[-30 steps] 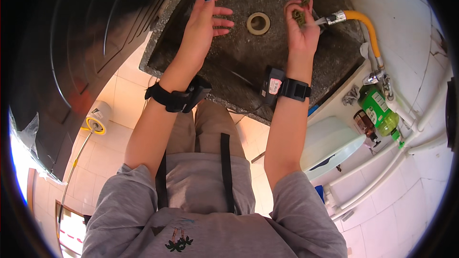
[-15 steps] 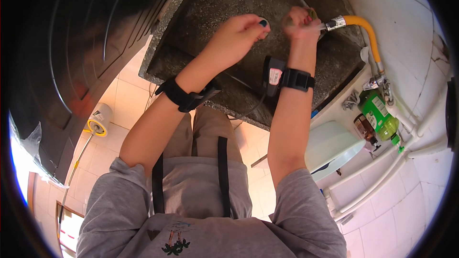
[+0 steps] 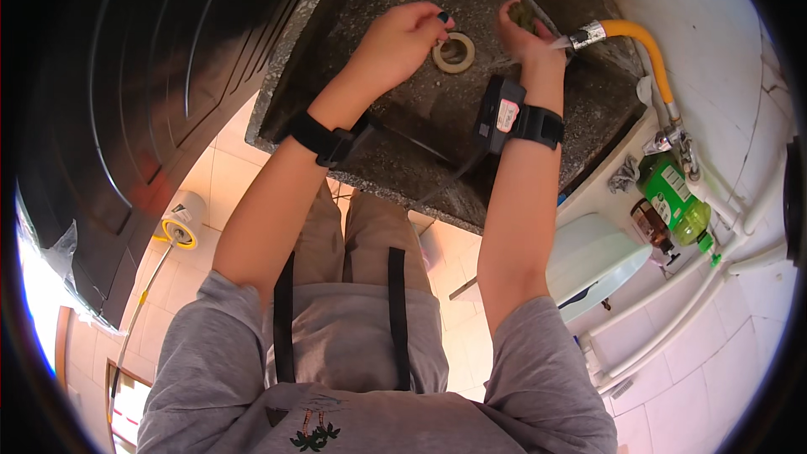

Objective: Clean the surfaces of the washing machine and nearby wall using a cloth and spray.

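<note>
My left hand (image 3: pixel 407 40) is over the dark stone sink (image 3: pixel 370 130), its fingers curled together and one dark nail showing. A cream ring (image 3: pixel 468 54) lies against or just below its fingertips; whether the fingers grip it I cannot tell. Further right, my right hand (image 3: pixel 530 44) is cupped around a greenish-brown, crumpled-looking piece (image 3: pixel 521 15), whose kind I cannot make out. A metal-ended orange hose (image 3: pixel 644 36) sprays water onto the base of that hand. Each wrist wears a black strap; a small black box (image 3: pixel 498 118) sits by the right one.
A tap (image 3: pixel 675 136) feeds the hose on the tiled right wall. Below it stand a green bottle (image 3: pixel 664 189) and a brown pump bottle (image 3: pixel 651 223), near a pale basin (image 3: pixel 601 256) and white pipes (image 3: pixel 664 332). A dark panel (image 3: pixel 134 76) borders the sink's left side.
My left hand has drawn back left and slightly up, and the cream ring now shows. My right hand has opened out from a tighter curl, revealing more of the greenish-brown piece.
</note>
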A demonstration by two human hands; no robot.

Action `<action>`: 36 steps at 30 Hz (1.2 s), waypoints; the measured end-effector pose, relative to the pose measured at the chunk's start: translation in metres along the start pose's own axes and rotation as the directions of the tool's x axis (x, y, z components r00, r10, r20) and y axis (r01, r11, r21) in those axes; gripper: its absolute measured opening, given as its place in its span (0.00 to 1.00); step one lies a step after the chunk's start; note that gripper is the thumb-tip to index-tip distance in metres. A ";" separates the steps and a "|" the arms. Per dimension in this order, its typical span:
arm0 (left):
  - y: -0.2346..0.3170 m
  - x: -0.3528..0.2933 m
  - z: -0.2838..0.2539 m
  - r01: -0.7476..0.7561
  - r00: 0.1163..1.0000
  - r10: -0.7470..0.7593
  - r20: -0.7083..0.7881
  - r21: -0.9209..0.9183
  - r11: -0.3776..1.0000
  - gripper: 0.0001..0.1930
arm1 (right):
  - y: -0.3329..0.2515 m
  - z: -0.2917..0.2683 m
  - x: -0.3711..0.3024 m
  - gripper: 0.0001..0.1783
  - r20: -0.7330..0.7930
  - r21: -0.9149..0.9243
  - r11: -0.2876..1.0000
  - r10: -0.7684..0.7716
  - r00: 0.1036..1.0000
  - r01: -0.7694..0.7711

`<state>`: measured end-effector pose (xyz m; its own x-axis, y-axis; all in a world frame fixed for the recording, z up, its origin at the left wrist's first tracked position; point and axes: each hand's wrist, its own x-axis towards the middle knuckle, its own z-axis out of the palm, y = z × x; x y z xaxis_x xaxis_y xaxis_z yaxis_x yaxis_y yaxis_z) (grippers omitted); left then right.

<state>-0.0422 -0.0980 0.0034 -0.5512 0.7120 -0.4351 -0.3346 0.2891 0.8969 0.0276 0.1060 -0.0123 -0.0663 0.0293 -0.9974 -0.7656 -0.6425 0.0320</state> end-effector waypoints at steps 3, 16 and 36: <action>0.023 0.001 0.013 -0.164 0.985 0.123 0.120 0.431 0.887 0.10 | -0.028 -0.013 0.007 0.09 0.073 0.002 0.993 0.118 0.990 -0.119; 0.001 0.031 0.114 -0.684 0.607 0.598 0.522 0.727 0.060 0.08 | -0.080 -0.121 -0.041 0.15 0.565 -0.229 0.954 -0.033 0.824 0.196; 0.015 0.046 0.103 0.114 0.965 -0.081 0.248 -0.120 0.986 0.19 | -0.033 -0.105 -0.060 0.16 0.774 -0.357 0.791 -0.048 0.632 0.497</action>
<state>0.0061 0.0053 0.0052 -0.3157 0.8223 -0.4734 -0.4846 0.2893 0.8255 0.1240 0.0450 0.0394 -0.5003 0.6416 -0.5815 -0.4095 -0.7670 -0.4939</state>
